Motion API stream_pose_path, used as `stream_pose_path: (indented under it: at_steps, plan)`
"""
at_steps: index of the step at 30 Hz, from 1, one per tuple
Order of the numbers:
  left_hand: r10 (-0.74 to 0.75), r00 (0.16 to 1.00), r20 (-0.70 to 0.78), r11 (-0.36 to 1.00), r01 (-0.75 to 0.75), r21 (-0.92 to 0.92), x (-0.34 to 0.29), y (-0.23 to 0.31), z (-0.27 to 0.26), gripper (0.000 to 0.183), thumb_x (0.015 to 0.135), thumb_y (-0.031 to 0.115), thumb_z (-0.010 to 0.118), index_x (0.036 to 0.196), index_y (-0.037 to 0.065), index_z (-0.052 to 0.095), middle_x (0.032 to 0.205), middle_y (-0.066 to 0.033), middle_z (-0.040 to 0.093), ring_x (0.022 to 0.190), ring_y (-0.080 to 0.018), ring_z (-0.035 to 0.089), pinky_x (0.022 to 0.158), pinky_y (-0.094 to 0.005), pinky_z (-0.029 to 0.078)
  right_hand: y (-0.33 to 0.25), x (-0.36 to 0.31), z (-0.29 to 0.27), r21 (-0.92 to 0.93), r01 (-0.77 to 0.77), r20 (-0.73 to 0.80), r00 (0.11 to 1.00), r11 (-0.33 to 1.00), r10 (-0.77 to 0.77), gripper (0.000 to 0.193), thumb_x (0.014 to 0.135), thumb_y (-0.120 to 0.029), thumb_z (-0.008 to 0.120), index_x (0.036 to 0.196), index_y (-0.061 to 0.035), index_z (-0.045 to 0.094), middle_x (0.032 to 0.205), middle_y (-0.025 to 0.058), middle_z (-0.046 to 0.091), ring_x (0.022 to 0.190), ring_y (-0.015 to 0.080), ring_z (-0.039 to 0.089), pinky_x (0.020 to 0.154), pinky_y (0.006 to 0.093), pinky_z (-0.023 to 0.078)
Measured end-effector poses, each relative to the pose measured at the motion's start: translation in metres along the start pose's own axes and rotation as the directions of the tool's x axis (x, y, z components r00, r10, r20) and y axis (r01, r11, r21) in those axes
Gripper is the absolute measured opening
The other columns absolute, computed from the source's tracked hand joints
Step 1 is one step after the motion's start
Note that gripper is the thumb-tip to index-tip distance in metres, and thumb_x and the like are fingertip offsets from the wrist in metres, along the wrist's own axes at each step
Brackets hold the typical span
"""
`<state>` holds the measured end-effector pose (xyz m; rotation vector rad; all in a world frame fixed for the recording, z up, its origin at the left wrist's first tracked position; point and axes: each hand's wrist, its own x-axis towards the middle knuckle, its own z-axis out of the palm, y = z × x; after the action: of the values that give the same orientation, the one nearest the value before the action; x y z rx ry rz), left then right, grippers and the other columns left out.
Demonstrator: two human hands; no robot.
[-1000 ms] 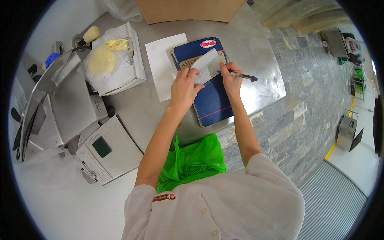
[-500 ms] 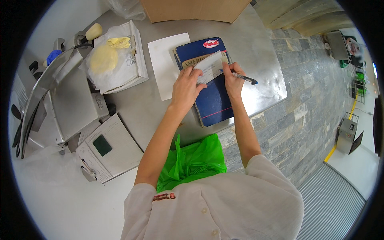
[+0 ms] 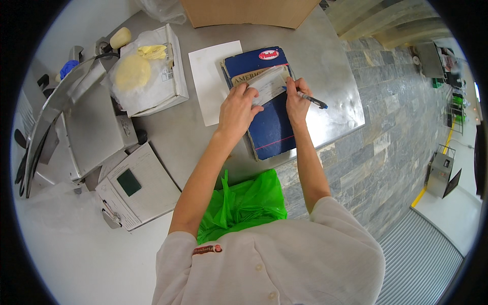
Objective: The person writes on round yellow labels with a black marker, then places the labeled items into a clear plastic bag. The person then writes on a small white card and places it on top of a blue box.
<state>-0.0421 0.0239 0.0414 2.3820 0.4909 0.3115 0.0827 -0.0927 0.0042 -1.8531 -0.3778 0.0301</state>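
A blue hardcover book [image 3: 273, 129], worn at its corners, lies on the steel table. Over its upper half is a small pad of white paper slips [image 3: 268, 87], its top sheets folded back. My left hand [image 3: 238, 108] grips the pad's left side, thumb resting near its lower edge. At the right edge of the pad, my right hand [image 3: 297, 104] is closed around a pen [image 3: 316, 101] with a dark blue end, which sticks out to the right. A plain white sheet [image 3: 211, 81] lies partly under the book.
A white box [image 3: 175, 76] with plastic film and round yellow pieces stands on the table's left, beside a metal slicer [image 3: 94, 137]. A white scale [image 3: 147, 188] sits nearer. Behind is a cardboard box [image 3: 249, 12]; a green plastic bag [image 3: 249, 203] is close to my body.
The lifted slips have come down flatter over the pad. My right fingertips have shifted slightly away from the paper's upper edge, and the left hand stays nearly in place.
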Motion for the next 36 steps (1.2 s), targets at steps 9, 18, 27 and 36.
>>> stream_pose_path:
  at_steps: [9,18,27,36]
  plan:
    - [0.045,0.999,0.014,0.999,-0.046,0.013,0.001,-0.005,-0.002,0.023,0.071,0.017,0.069,0.088,0.006,0.058,0.097,-0.0104,0.057,0.092,-0.0291,0.056,0.077,-0.0376,0.048,0.008,0.01,-0.009,0.608,-0.205,-0.048,0.955,0.767,0.293,0.029,0.082,-0.008,0.062,0.06,-0.0078,0.042,0.057,0.0001,0.044,0.048,0.0056,0.037,0.043,0.0206,0.027]
    - [-0.033,0.999,-0.006,0.995,0.032,-0.093,0.013,-0.016,-0.013,0.011,0.085,0.012,0.052,0.093,0.006,0.047,0.067,-0.0149,0.06,0.061,-0.034,0.059,0.057,-0.044,0.047,-0.027,-0.038,0.003,0.246,-0.235,0.187,0.964,0.941,0.192,0.03,0.081,-0.016,0.066,0.059,-0.0035,0.051,0.055,-0.0023,0.049,0.051,0.0043,0.04,0.048,0.0212,0.033]
    - [-0.106,0.993,0.042,0.978,0.112,-0.178,0.014,-0.023,-0.015,0.012,0.09,0.015,0.046,0.097,0.008,0.041,0.071,-0.0185,0.059,0.064,-0.039,0.058,0.055,-0.0453,0.044,-0.018,-0.049,0.02,0.095,-0.09,0.253,0.965,0.991,0.064,0.028,0.078,-0.01,0.067,0.058,0.0002,0.05,0.051,-0.0014,0.046,0.049,0.0044,0.036,0.045,0.023,0.028]
    - [-0.081,0.997,-0.007,0.975,0.078,-0.206,0.013,-0.027,-0.011,0.013,0.089,0.013,0.048,0.097,0.007,0.041,0.073,-0.0188,0.06,0.065,-0.0376,0.059,0.056,-0.0441,0.045,-0.016,-0.048,0.021,-0.021,0.057,0.179,0.982,0.998,-0.052,0.025,0.076,-0.009,0.067,0.06,0.0009,0.052,0.049,0.0038,0.047,0.047,0.0066,0.037,0.043,0.0255,0.031]
